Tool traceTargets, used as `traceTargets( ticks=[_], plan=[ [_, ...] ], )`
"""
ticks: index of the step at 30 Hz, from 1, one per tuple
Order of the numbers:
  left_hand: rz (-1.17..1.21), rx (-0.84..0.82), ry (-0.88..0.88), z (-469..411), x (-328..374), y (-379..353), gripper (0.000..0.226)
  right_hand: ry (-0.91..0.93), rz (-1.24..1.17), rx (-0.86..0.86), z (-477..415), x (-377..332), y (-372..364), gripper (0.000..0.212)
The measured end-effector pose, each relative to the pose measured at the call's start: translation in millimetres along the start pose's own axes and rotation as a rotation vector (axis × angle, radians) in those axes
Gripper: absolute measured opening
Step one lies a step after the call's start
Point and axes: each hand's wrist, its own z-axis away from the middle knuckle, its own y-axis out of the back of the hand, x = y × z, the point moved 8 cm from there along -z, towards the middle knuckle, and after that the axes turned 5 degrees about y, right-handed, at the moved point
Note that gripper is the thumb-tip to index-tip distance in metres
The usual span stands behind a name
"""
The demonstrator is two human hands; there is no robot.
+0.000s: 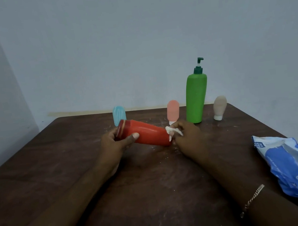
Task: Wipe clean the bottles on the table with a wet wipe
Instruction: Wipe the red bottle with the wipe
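- Over the middle of the table, the red bottle is held on its side, cap end to the left. It looks lifted just off the wood, though that can't be told for sure.
- The cap end is gripped by the left hand, fingers curled round it and the thumb laid along the body.
- The wet wipe is bunched up and pinched in the fingers of the right hand, pressed against the bottle's base end.
- 4 more bottles are stood along the back: a blue bottle, a pink bottle, a green pump bottle and a beige bottle. A wipes pack is left at the right edge.
- What could go wrong imo:
- The bottle is only held at 1 end, so once it's wet it could be twisted out of the grip by hard scrubbing at the base.
- The pink bottle is balanced on its small cap just behind the right hand, so it could easily be knocked over on a forward stroke.
- With the wipe so scrunched, patches could be missed.
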Motion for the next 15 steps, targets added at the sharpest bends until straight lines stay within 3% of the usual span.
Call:
traceTargets(
  ticks=[3, 7, 11, 15],
  plan=[
    [0.286, 0.096, 0.061, -7.5, -7.8, 9.1, 0.066, 0.042, -0.033, -0.060, 10.9, -17.9, -17.6, 0.008],
    [0.327, 0.235, 0.075, -12.8, -15.9, 18.0, 0.085, 0.113, -0.101, -0.259, 33.5, -49.5, -60.9, 0.011],
    [0.051, 0.412, 0.041, -8.3, -6.6, 35.0, 0.108, 0.235, -0.101, -0.320, 43.9, -73.1, -73.1, 0.007],
    [-0.307, 0.441, -0.107, -1.0, 14.9, 31.7, 0.084, 0.263, -0.136, -0.308, 40.4, -73.2, -66.6, 0.009]
  ],
)
